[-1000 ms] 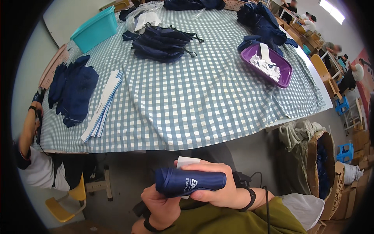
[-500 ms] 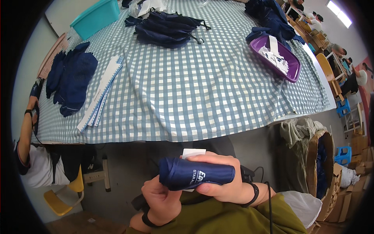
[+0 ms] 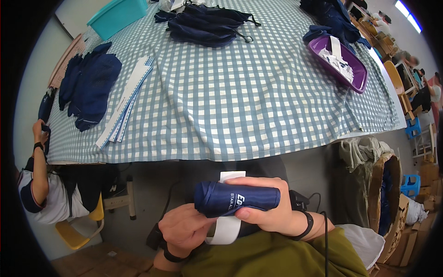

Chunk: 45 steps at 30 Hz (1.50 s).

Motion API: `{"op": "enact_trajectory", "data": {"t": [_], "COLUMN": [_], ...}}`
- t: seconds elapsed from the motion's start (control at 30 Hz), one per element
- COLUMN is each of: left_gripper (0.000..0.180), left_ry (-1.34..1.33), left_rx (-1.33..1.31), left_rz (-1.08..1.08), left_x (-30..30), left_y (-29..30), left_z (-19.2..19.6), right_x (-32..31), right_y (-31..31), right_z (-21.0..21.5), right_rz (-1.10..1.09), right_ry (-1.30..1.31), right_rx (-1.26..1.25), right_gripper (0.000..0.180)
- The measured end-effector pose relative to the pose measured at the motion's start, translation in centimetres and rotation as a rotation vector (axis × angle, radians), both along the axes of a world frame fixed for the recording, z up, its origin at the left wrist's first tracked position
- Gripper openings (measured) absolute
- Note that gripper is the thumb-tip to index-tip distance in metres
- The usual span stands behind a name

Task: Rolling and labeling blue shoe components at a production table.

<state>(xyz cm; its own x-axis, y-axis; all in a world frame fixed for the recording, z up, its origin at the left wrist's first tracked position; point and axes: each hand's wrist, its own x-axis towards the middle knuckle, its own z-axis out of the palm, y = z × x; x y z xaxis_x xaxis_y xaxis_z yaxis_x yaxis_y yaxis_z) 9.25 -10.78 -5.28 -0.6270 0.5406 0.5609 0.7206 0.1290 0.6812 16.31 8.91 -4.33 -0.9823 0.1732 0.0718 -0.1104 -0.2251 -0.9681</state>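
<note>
A rolled bundle of shiny navy fabric (image 3: pixel 221 198) with white print on it lies level in front of me, below the table's near edge. My right hand (image 3: pixel 272 207) is closed round its right end, thumb in front and fingers behind. A white strip (image 3: pixel 226 231) passes behind the roll. It shows above the roll as a short tab and below as a curved band. My left hand (image 3: pixel 184 228) is closed at the roll's lower left, by the band's end, and seems to grip the strip; its fingertips are partly hidden.
A checked cloth covers the table (image 3: pixel 221 106). On it are navy mesh pieces (image 3: pixel 94 87), white-and-blue strips (image 3: pixel 127 104), navy drawstring bags (image 3: pixel 207 25), a turquoise bin (image 3: pixel 115 18) and a purple tray (image 3: pixel 341 64) of paper bits. A co-worker's arm (image 3: pixel 39 171) is at left; a carton (image 3: pixel 387 198) stands right.
My left hand has moved slightly left and down from the roll, and more of the white strip shows below it. The right hand keeps its hold. The whole view has shifted a little.
</note>
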Motion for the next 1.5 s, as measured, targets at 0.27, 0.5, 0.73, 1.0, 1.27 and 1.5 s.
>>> {"op": "enact_trajectory", "data": {"t": [0.27,0.5,0.73,1.0,1.27,1.5], "left_gripper": [0.035,0.031,0.030,0.027,0.026,0.027], "left_ry": [0.221,0.150,-0.039,-0.033,-0.148,-0.203], "left_rx": [0.018,0.220,0.250,0.277,0.255,0.251], "left_rz": [0.155,0.049,0.010,-0.108,0.008,0.018], "left_x": [0.3,-1.3,-1.2,-2.1,-0.3,0.4], "left_y": [-0.5,0.9,1.8,1.1,0.8,0.4], "left_z": [-1.2,-0.7,-0.3,-0.9,-0.2,0.1], "right_x": [-0.4,-0.1,-0.1,-0.2,-0.1,-0.2], "right_y": [-1.0,-1.2,-1.6,-1.5,-1.6,-1.6], "right_z": [-0.7,-0.5,-1.1,-1.1,-3.0,-2.1], "right_rz": [0.038,0.112,0.068,0.084,0.071,0.005], "right_ry": [-0.034,-0.119,-0.102,-0.078,0.058,0.138], "right_rx": [0.036,0.102,0.029,0.111,0.076,0.327], "right_gripper": [0.046,0.046,0.044,0.045,0.062,0.059]}}
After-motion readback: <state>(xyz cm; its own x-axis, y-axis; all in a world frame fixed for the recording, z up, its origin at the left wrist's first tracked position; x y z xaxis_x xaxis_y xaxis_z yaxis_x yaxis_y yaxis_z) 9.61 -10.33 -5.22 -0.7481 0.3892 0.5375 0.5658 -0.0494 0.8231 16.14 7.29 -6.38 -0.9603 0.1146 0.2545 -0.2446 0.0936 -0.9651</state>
